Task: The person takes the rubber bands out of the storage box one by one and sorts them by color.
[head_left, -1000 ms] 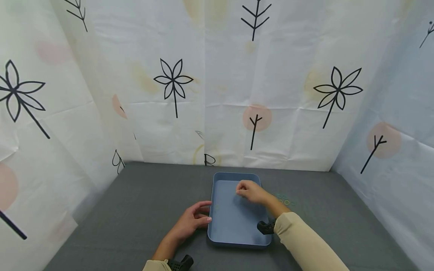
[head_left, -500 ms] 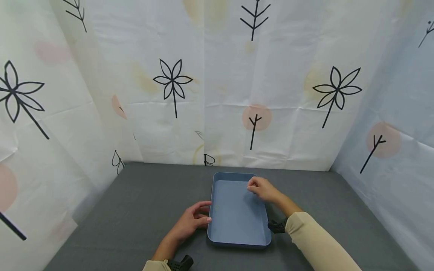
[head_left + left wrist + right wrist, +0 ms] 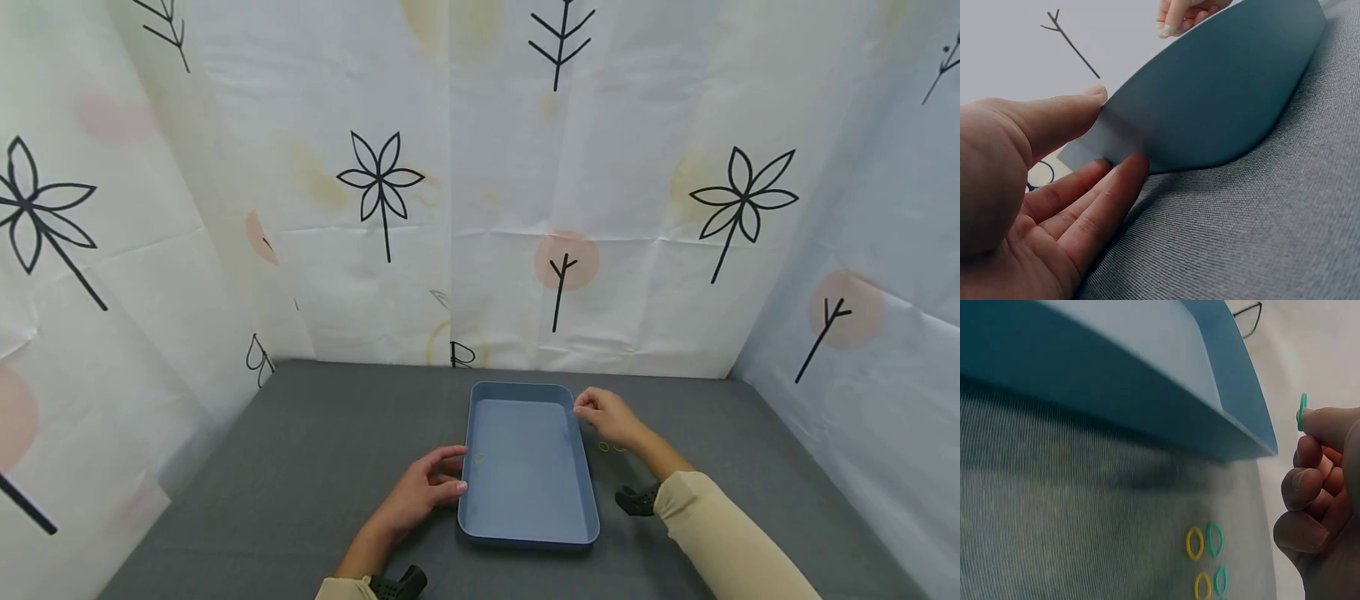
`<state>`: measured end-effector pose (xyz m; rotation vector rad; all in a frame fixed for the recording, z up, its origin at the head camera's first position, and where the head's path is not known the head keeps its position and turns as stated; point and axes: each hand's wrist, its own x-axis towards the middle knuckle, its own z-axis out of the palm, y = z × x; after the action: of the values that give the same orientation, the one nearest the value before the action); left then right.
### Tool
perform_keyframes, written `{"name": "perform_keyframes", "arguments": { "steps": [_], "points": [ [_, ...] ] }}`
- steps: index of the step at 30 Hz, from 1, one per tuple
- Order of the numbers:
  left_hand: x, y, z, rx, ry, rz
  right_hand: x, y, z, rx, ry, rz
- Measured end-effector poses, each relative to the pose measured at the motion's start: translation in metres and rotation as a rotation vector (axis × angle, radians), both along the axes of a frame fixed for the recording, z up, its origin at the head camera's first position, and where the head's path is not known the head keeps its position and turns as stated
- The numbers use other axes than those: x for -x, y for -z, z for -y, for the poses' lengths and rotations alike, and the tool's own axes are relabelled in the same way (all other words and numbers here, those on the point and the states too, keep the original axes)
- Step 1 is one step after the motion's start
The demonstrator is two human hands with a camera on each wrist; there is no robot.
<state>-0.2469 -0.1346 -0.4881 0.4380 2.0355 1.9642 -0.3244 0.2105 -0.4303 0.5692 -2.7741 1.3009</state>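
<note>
My right hand [image 3: 609, 417] is raised just past the tray's right rim. It pinches a small green ring [image 3: 1301, 420] between thumb and index finger, the other fingers curled behind. My left hand [image 3: 422, 490] rests against the left side of a shallow blue tray [image 3: 528, 500]. In the left wrist view, its thumb touches the rim and its relaxed fingers lie along the outer wall [image 3: 1210, 94]. A faint small yellowish ring [image 3: 479, 459] lies inside the tray, near the left wall.
On the grey cloth right of the tray lie several small rings, including a yellow ring [image 3: 1189, 545] and a green ring [image 3: 1209, 539] side by side. My right forearm partly covers them in the head view. A white patterned sheet [image 3: 487, 167] stands behind the table.
My right hand has moved rightward from above the tray to beyond its right rim. Two yellow rings show again beside the forearm. My left hand and the tray have stayed in place.
</note>
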Motion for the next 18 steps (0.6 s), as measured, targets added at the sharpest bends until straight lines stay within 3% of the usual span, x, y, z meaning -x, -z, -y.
{"name": "perform_keyframes", "arguments": {
  "steps": [10, 18],
  "points": [
    [0.000, -0.001, 0.000, -0.015, 0.004, -0.005, -0.004, 0.005, -0.025, 0.007, 0.090, 0.010],
    [-0.001, -0.002, 0.000, -0.009, -0.002, 0.004, -0.010, 0.015, -0.044, -0.061, 0.126, 0.008]
  ]
}}
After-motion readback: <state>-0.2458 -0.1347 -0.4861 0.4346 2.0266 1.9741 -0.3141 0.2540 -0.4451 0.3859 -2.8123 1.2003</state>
